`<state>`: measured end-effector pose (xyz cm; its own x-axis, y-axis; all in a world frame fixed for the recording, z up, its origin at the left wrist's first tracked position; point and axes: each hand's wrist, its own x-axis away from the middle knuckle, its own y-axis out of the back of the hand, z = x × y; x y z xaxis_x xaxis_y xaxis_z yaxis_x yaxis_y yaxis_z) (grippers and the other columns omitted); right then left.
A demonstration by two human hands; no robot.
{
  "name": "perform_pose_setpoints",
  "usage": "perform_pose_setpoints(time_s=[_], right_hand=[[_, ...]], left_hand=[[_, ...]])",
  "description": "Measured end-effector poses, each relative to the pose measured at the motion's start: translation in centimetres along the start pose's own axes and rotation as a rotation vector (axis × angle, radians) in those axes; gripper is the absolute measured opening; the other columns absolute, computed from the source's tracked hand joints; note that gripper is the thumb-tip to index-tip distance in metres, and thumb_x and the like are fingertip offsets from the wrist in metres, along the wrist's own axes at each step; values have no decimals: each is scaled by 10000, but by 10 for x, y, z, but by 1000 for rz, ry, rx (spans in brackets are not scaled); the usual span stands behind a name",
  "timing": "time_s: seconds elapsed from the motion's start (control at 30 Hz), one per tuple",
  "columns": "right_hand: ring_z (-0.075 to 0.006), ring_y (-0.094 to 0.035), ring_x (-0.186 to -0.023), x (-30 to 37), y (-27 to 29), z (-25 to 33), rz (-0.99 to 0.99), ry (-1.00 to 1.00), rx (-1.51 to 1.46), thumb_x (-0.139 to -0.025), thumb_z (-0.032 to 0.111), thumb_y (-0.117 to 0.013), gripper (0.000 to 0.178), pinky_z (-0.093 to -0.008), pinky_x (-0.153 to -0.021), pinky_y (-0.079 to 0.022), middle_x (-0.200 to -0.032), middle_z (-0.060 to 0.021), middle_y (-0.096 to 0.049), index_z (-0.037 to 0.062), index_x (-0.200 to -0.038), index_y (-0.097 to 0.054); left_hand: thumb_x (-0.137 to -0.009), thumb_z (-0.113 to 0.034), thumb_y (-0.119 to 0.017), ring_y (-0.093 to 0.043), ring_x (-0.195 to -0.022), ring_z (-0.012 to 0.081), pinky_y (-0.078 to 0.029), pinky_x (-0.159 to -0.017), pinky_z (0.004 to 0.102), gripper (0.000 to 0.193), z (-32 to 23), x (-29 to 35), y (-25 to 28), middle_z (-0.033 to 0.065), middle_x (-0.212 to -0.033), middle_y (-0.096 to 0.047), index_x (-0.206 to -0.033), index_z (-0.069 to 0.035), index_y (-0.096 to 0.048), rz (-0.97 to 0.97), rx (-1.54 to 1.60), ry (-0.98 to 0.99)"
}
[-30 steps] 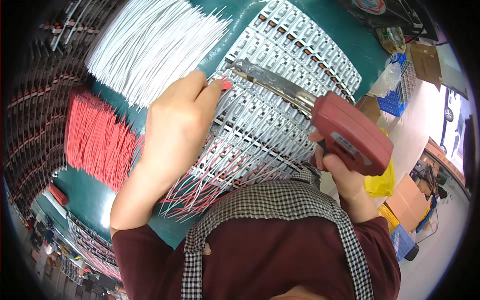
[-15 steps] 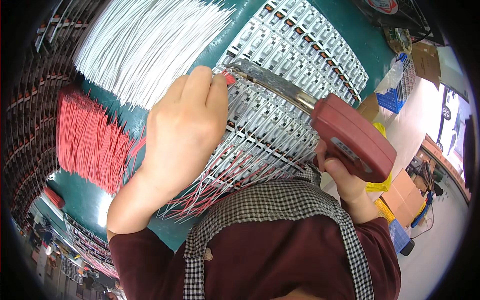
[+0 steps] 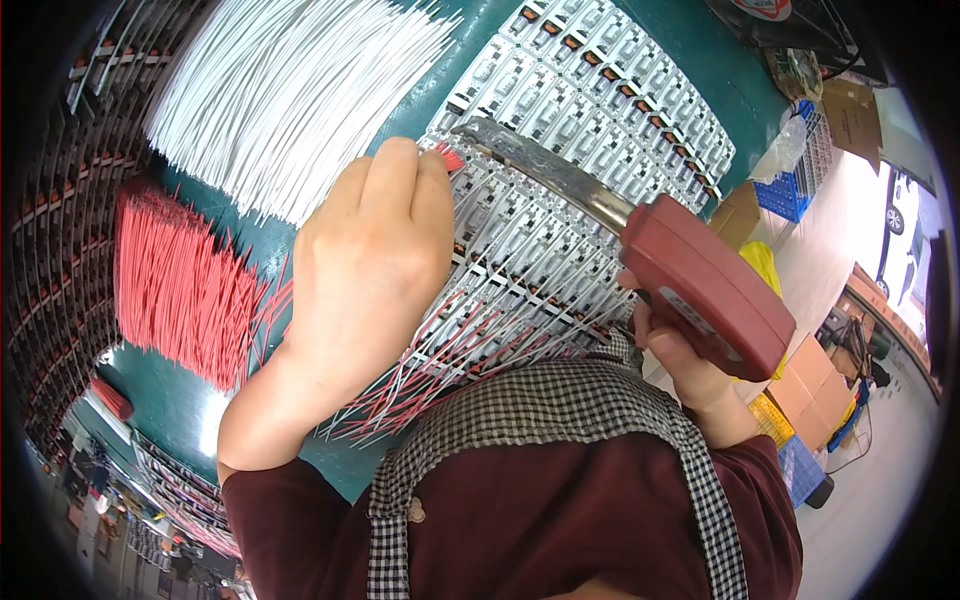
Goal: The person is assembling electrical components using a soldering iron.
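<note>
Green tabletop (image 3: 745, 95), bright glare (image 3: 210, 425); pale floor (image 3: 885, 490) at right.

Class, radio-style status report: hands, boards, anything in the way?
Left hand pinching red wires. Right hand gripping red tool, metal tip over boards. Red and white wires overlie nearer boards.

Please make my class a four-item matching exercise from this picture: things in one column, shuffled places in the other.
Things
1. Red-bodied tool
2. Large red wire pile
3. Checked apron
4. Grey boards

Places
A. Worn over the maroon shirt
B. In rows, partly hidden by the tool's metal tip
C. Held in the right hand
D. To the left of the left hand

Pairs: 1-C, 2-D, 3-A, 4-B
</note>
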<state>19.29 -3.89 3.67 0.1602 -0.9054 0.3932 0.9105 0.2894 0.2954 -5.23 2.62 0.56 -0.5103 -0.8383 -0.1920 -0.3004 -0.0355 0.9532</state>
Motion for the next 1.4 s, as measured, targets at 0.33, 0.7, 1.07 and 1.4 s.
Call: perform_pose_setpoints(time_s=[0.33,0.7,1.07,1.4], right_hand=[[-315,-534,-1106,-2,-8,3,-17,-8,31,-682,190,-762,527,-348,-909,-443,-1207,-205,-521,-21,-1122,-560],[-245,-607,-922,12,2,-8,7,-137,-334,-713,145,-735,511,-286,-794,-477,-1212,-152,-512,-9,-1157,-533],[-109,-497,-655,18,2,-18,-23,21,-195,-755,173,-691,585,-233,-588,-417,-1029,-126,-572,32,-1255,-422],[-235,-553,-936,23,3,-30,-24,130,46,-717,174,-722,471,-317,-798,-452,-1139,-163,-558,26,-1132,-559]], left_hand=[[-715,-40,-575,-501,-621,182,-446,-468,295,79,-1,-1,0,66,-721,-418,-743,-17,-504,-5,-17,9],[-710,-38,-567,-501,-629,182,-445,-466,292,83,-3,0,2,68,-727,-421,-771,-7,-518,33,-43,17],[-689,-49,-587,-466,-598,130,-391,-439,262,80,-5,0,2,23,-677,-395,-744,-39,-530,-55,-25,-36],[-695,-38,-576,-468,-602,147,-401,-451,269,77,-5,0,-9,37,-687,-403,-749,-26,-523,-55,-17,-81]])
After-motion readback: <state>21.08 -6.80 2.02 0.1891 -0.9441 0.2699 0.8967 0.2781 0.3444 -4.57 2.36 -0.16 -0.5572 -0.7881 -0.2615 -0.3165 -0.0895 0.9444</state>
